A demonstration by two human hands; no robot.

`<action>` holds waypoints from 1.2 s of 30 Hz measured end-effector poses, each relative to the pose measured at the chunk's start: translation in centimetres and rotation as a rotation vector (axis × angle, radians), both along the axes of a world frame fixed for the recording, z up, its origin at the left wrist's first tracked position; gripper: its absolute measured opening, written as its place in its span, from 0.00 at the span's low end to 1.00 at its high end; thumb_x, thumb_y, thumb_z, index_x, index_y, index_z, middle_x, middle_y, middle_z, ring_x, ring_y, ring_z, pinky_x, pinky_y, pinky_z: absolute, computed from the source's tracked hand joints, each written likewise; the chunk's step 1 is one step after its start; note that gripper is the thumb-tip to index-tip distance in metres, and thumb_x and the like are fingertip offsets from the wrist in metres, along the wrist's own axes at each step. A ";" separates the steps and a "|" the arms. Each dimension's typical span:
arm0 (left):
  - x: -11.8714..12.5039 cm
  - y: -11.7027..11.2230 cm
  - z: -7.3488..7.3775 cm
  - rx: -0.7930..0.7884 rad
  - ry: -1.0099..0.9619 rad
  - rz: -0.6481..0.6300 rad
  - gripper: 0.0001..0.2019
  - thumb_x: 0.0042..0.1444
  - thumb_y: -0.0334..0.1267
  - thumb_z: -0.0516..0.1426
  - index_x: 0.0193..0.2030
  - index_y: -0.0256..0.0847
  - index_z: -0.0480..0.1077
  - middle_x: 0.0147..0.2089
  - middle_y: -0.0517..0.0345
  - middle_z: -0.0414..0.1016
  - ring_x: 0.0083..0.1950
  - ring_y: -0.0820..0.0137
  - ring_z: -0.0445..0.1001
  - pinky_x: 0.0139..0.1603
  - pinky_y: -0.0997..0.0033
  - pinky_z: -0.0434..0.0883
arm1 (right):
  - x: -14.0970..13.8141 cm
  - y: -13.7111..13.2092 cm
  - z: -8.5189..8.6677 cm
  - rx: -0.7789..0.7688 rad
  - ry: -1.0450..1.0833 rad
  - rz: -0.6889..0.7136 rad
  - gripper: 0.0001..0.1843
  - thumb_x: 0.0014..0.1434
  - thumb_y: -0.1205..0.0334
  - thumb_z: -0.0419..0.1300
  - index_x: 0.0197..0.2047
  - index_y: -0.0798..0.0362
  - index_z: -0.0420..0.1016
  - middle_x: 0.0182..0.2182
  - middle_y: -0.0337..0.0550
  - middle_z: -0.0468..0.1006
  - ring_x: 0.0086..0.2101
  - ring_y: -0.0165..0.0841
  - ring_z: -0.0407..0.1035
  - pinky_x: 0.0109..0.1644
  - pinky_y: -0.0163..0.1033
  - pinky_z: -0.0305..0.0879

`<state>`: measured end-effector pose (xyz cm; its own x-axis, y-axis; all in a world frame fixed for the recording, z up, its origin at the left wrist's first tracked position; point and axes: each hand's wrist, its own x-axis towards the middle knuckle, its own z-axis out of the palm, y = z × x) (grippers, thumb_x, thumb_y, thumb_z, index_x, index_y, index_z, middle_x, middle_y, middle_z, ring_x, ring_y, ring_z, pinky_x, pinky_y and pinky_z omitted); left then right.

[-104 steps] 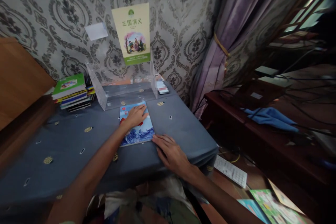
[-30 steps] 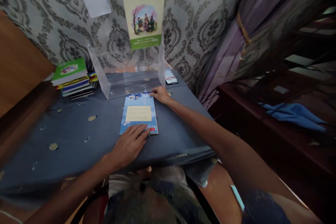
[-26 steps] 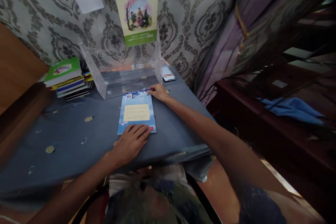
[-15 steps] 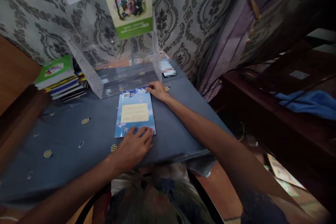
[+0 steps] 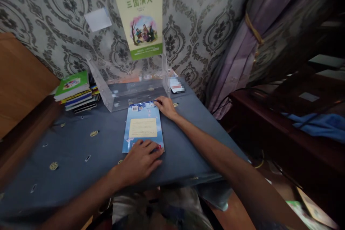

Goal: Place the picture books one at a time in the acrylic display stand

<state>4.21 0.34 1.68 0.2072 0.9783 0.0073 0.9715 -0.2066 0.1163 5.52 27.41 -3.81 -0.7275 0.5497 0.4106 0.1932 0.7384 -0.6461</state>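
Note:
A blue book (image 5: 143, 144) lies flat on the cloth-covered table, its back cover up, with a pale yellow text panel and a barcode near the far edge. My left hand (image 5: 141, 160) rests on the book's near right part with its fingers stretched out and slightly spread. At the far right corner, my right hand (image 5: 166, 107) has its fingers bent and closed on the book's edge. Just beyond the book stands a clear acrylic stand (image 5: 104, 88), with a cream and green book (image 5: 144, 18) upright above it.
A stack of books (image 5: 77, 91) sits at the table's back left. Behind the stand's right side lies a phone-like object (image 5: 176, 84), partly blurred. To the right is a dark wooden piece of furniture (image 5: 258, 122) with a blue cloth (image 5: 320, 125). A purple curtain (image 5: 234, 61) hangs by the wall.
The view has tilted upward, so more of the upright cream book shows. Both hands stay at the same book, with the left hand shifted slightly toward me.

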 end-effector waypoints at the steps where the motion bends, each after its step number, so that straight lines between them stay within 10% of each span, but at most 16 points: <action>1: -0.7 0.7 0.1 -0.004 -0.043 0.000 0.17 0.71 0.43 0.47 0.59 0.45 0.69 0.53 0.52 0.75 0.53 0.64 0.72 0.52 0.61 0.69 | 0.0 -0.1 0.1 0.018 -0.008 0.004 0.10 0.62 0.63 0.58 0.41 0.56 0.81 0.36 0.47 0.80 0.36 0.35 0.70 0.41 0.36 0.60; 9: -7.4 10.1 -2.4 0.194 0.005 0.246 0.25 0.69 0.46 0.48 0.69 0.35 0.58 0.72 0.40 0.58 0.73 0.58 0.57 0.69 0.52 0.58 | 0.1 -0.2 0.4 0.037 -0.129 0.013 0.12 0.65 0.65 0.56 0.44 0.58 0.80 0.41 0.51 0.81 0.40 0.36 0.72 0.45 0.37 0.62; 14: -7.7 11.6 -5.0 0.244 0.072 0.259 0.27 0.70 0.47 0.46 0.70 0.37 0.56 0.72 0.38 0.57 0.73 0.58 0.57 0.67 0.49 0.59 | 0.3 -0.3 0.8 0.111 -0.174 -0.006 0.10 0.65 0.66 0.57 0.41 0.57 0.80 0.39 0.51 0.82 0.40 0.38 0.74 0.44 0.37 0.64; 22: -6.2 10.8 -4.6 0.152 0.090 0.260 0.28 0.70 0.48 0.46 0.71 0.37 0.55 0.73 0.38 0.56 0.74 0.56 0.55 0.69 0.43 0.57 | 0.6 -0.6 1.2 0.158 -0.254 -0.043 0.12 0.66 0.64 0.54 0.42 0.56 0.80 0.40 0.51 0.82 0.41 0.38 0.75 0.45 0.36 0.64; 31: 0.1 3.1 -3.5 0.015 -0.062 0.020 0.39 0.67 0.59 0.44 0.76 0.39 0.37 0.77 0.48 0.39 0.78 0.60 0.38 0.76 0.46 0.42 | 0.7 -0.8 1.6 0.156 -0.296 -0.058 0.13 0.67 0.64 0.54 0.45 0.57 0.79 0.43 0.52 0.82 0.44 0.38 0.75 0.47 0.36 0.64; 36: -2.2 2.1 -2.8 0.036 -0.157 0.077 0.32 0.69 0.54 0.45 0.75 0.46 0.44 0.76 0.52 0.47 0.77 0.64 0.46 0.76 0.49 0.47 | 0.6 -1.2 1.9 0.149 -0.342 -0.072 0.14 0.68 0.63 0.53 0.48 0.58 0.79 0.46 0.52 0.81 0.46 0.38 0.75 0.48 0.36 0.64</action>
